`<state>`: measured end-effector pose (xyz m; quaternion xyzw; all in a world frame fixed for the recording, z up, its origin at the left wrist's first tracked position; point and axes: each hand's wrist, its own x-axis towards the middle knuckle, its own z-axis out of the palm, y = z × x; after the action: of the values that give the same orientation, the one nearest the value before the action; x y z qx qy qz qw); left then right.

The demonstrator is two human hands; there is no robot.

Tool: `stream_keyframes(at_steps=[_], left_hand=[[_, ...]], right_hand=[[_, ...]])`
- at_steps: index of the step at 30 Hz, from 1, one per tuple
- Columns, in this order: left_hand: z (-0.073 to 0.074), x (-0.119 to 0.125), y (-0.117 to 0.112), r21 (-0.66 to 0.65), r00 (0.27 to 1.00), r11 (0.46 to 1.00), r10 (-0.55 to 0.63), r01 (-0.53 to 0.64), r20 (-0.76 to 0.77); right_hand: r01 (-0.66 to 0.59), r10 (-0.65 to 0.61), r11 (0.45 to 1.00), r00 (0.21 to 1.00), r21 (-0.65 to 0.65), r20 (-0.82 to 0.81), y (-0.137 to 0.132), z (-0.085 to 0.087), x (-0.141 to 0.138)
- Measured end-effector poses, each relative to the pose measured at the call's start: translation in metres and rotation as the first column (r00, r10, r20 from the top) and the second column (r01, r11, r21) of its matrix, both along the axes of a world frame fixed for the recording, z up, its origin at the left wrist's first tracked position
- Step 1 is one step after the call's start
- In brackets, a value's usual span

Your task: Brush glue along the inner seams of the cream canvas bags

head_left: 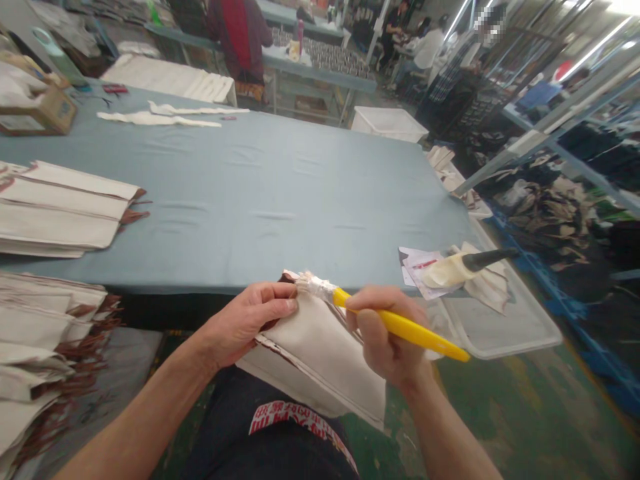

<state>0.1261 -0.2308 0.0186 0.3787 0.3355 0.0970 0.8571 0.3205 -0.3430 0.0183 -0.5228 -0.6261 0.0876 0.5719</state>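
Note:
My left hand (255, 317) pinches the far end of a cream fabric piece (320, 353) with dark brown edges, thumb on top. The piece hangs at the table's front edge, above my lap. In my right hand (387, 333) is a brush with a yellow handle (425, 335), the fingers closed round it. The brush's whitish, crusted head (315, 287) touches the piece's far edge, close to my left thumb. Part of the piece is hidden behind my right hand.
Stacked cream pieces (65, 210) lie at the left of the blue-grey table (280, 173), with more stacks (40, 333) below. A pale container with a black-handled tool (487, 259) stands right, by a plastic bin (505, 333). A cardboard box (45, 113) sits far left. People are behind.

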Motion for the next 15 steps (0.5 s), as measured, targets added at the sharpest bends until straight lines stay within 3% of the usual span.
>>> stream_keyframes(at_steps=[3,8,11,15], left_hand=[[0.001,-0.002,-0.001,0.001,1.0,1.0,0.009,-0.009,0.01],[0.004,-0.004,-0.003,-0.004,0.999,1.0,0.011,-0.01,0.045],[0.007,-0.002,-0.006,0.016,0.998,1.0,0.019,-0.02,0.06],[0.007,-0.001,-0.007,0.067,0.998,0.998,-0.006,0.002,0.058]], right_hand=[[0.064,-0.064,0.998,0.997,0.013,0.043,0.006,0.0,-0.004],[0.351,-0.353,0.936,0.928,0.035,0.116,0.005,-0.009,-0.01],[0.409,-0.389,0.912,0.889,-0.038,0.243,0.002,-0.02,-0.018],[0.466,-0.441,0.884,0.862,-0.048,0.249,0.005,-0.031,-0.022]])
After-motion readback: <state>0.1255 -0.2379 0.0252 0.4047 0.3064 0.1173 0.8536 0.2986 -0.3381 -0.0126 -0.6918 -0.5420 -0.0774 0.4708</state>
